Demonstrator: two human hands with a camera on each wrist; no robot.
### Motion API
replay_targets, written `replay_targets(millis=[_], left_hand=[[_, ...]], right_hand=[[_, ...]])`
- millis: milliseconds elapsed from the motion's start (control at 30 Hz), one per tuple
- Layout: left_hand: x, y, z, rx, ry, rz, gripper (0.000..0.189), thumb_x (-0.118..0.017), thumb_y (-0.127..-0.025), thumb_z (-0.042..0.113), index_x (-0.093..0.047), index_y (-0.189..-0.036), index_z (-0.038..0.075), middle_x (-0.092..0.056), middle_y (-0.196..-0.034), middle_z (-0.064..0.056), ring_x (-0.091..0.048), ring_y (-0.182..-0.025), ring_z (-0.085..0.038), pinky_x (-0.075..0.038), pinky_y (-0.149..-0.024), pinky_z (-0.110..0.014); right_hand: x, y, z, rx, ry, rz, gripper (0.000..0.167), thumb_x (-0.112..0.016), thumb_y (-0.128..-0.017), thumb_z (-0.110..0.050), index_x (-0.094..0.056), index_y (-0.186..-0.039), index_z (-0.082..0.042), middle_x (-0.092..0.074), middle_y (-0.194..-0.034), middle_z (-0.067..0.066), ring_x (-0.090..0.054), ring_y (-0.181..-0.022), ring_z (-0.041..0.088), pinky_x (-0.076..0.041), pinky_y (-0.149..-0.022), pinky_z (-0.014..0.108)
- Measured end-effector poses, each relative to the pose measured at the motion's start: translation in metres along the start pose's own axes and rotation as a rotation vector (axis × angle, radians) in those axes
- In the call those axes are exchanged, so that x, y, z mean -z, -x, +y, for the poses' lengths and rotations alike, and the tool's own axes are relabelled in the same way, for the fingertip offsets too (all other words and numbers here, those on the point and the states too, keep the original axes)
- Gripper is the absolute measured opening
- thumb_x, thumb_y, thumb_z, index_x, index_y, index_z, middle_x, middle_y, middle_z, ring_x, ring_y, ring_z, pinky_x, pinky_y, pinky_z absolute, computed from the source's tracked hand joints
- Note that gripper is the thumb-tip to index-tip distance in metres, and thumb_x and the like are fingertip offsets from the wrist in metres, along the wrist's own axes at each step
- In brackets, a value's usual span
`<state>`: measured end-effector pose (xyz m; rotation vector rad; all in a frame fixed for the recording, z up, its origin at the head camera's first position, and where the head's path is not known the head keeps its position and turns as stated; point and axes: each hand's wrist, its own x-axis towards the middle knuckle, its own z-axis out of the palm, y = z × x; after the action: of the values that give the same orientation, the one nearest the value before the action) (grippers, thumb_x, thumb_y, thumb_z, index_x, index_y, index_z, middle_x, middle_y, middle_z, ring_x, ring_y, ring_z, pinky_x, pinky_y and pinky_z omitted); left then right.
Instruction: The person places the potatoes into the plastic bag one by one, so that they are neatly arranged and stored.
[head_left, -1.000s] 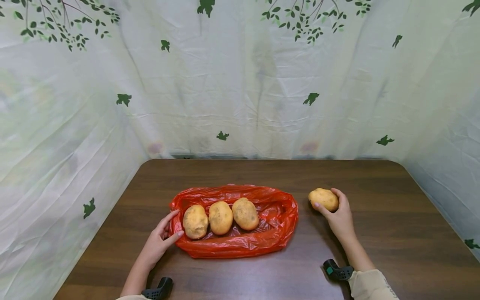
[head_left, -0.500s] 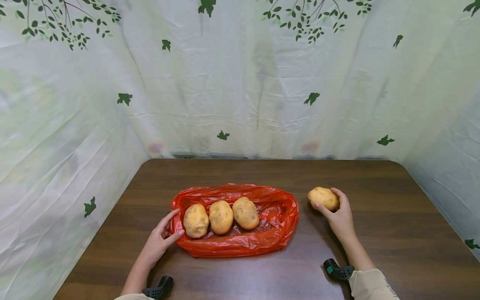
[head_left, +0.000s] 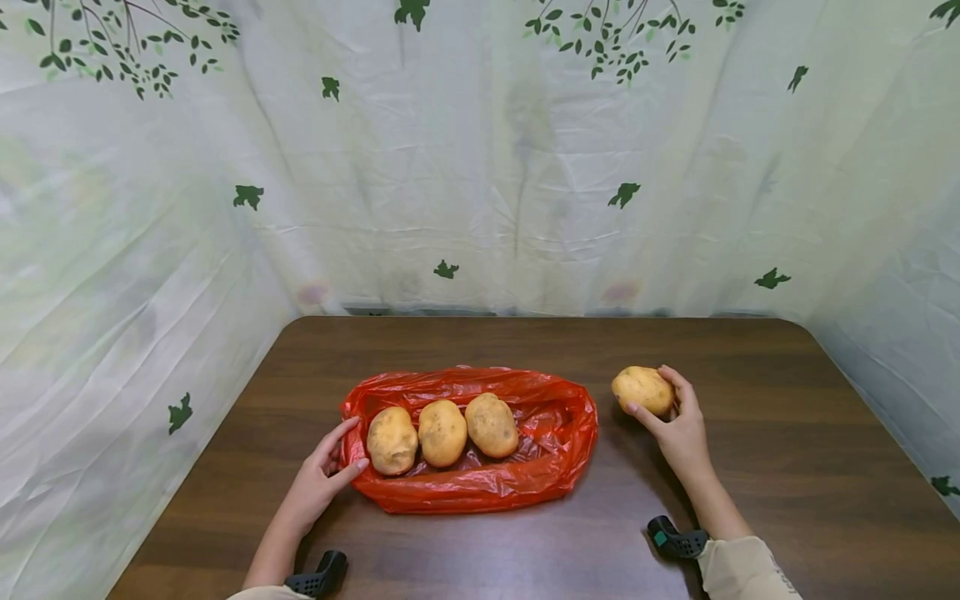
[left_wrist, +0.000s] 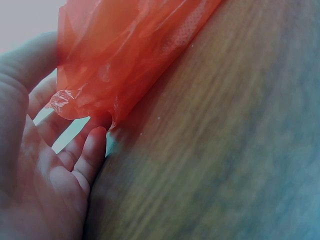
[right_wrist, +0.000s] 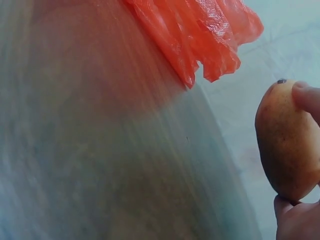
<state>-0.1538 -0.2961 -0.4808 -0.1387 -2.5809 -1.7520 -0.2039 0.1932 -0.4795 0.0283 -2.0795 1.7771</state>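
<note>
A red plastic bag (head_left: 480,498) lies spread on the table with its mouth facing up. Inside it, toward the left, sit a left potato (head_left: 392,442), a middle potato (head_left: 442,433) and a right potato (head_left: 491,426) in a row. My left hand (head_left: 313,487) holds the bag's left end, thumb at the near side and fingers at the far side; the left wrist view shows the film between them. To the right of the bag, my right hand (head_left: 684,433) grips another potato (head_left: 642,391) between thumb and fingers. That potato (right_wrist: 286,142) is apart from the bag.
The brown wooden table (head_left: 555,554) extends around the bag on all sides. A pale curtain (head_left: 480,167) with leaf prints hangs behind and at both sides. Each wrist wears a black device, a left one (head_left: 321,575) and a right one (head_left: 675,540).
My right hand has shifted the gripped potato slightly away from me and a little to the left. The left hand, the bag and the potatoes in it stay in place.
</note>
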Motion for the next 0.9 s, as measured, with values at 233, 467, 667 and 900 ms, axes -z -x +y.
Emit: replay_targets(millis=[233,467,667,900], left_hand=[[0.0,0.001,0.0,0.011,-0.007,0.003,0.061,-0.064,-0.084,0.015,-0.035,-0.137,0.012,-0.043,-0.128,-0.018,-0.049,-0.091,-0.016,-0.044,-0.074,-0.021],[-0.001,0.0,0.0,0.016,0.013,-0.004,0.062,-0.064,-0.084,0.014,-0.034,-0.138,0.012,-0.043,-0.126,-0.018,-0.049,-0.087,-0.016,-0.045,-0.071,-0.023],[0.0,0.0,-0.001,0.016,0.012,-0.006,0.062,-0.064,-0.084,0.014,-0.034,-0.138,0.013,-0.042,-0.128,-0.017,-0.049,-0.09,-0.016,-0.045,-0.073,-0.022],[0.0,0.001,0.002,0.045,-0.005,-0.01,0.062,-0.063,-0.084,0.015,-0.033,-0.138,0.013,-0.039,-0.131,-0.017,-0.047,-0.096,-0.019,-0.043,-0.077,-0.02]], right_hand=[[-0.007,0.005,-0.029,0.034,-0.015,-0.011,0.068,-0.072,-0.07,0.008,-0.037,-0.128,0.005,-0.037,-0.131,0.019,-0.038,-0.114,0.014,-0.03,-0.091,0.013],[-0.011,0.007,-0.043,0.068,-0.034,-0.026,0.067,-0.071,-0.069,0.011,-0.038,-0.127,0.006,-0.038,-0.131,0.018,-0.038,-0.115,0.015,-0.03,-0.093,0.015],[-0.017,0.006,-0.055,0.115,-0.065,-0.085,0.065,-0.07,-0.069,0.012,-0.038,-0.126,0.006,-0.035,-0.134,0.017,-0.034,-0.121,0.017,-0.029,-0.094,0.016],[-0.029,0.009,-0.071,0.211,-0.069,-0.202,0.064,-0.07,-0.068,0.014,-0.038,-0.124,0.009,-0.034,-0.134,0.019,-0.035,-0.12,0.015,-0.03,-0.094,0.016]])
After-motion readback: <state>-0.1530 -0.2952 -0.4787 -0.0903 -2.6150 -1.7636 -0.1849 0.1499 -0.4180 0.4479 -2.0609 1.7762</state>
